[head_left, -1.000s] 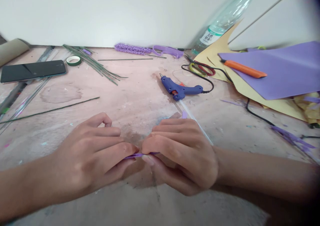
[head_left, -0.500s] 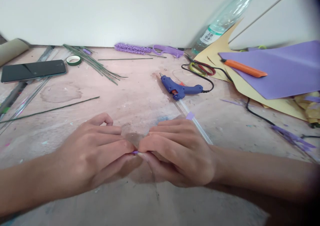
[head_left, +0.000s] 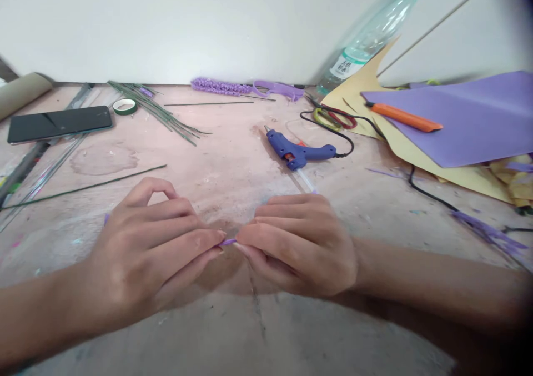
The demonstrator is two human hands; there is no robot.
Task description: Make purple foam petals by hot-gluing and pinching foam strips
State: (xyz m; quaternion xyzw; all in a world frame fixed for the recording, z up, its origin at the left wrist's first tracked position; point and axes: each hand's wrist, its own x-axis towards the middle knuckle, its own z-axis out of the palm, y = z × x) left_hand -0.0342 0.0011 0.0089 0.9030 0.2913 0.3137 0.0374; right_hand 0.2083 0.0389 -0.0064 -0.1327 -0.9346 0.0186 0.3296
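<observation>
A thin purple strip [head_left: 227, 242] shows in the small gap between my two hands, low in the middle of the view. My left hand [head_left: 156, 242] pinches one side of it between thumb and forefinger, its other fingers curled. Thumb and forefinger of my right hand [head_left: 297, 242] press together on the other side. Most of the strip is hidden by the fingers. Just beyond my right hand lies a blue glue gun [head_left: 300, 149] with a clear glue stick [head_left: 306, 180] coming out of its back.
Green wire stems [head_left: 156, 112], a roll of green tape [head_left: 125, 106] and a phone [head_left: 60, 124] lie at the left. A fuzzy purple stalk [head_left: 220, 86] rests by the wall. To the right are scissors [head_left: 333, 118], a bottle [head_left: 366, 45], purple sheet [head_left: 466, 120] and orange cutter [head_left: 406, 116].
My hands have moved slightly apart and up in the view, and more of the purple strip shows between them. The view has shifted a little.
</observation>
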